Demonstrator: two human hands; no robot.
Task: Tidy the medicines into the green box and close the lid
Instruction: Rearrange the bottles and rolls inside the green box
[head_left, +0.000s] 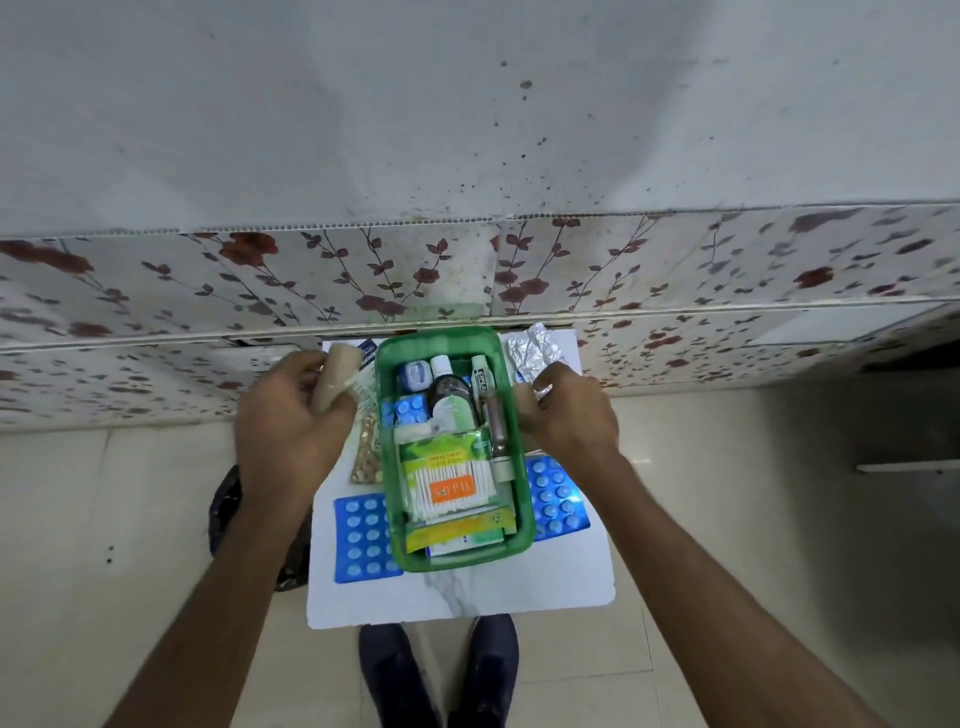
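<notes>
The green box (522, 514) stands open on a small white table (467, 592), packed with a cotton-bud pack (448, 488), a dark bottle (451, 395), a tube and other items. Its green lid (439, 340) is raised at the far end. My left hand (291, 415) is shut on a beige bandage roll (332, 382) just left of the box. At the box's right rim, my right hand (569, 410) pinches something small and pale, mostly hidden by the fingers. Blue blister strips lie on the table at the left (366, 538) and at the right (558, 499).
A silver blister strip (535, 351) lies at the table's far right corner. A clear packet of tan capsules (369, 452) rests left of the box. A floral-tiled wall rises right behind the table. My dark shoes (441, 675) stand on the tiled floor below.
</notes>
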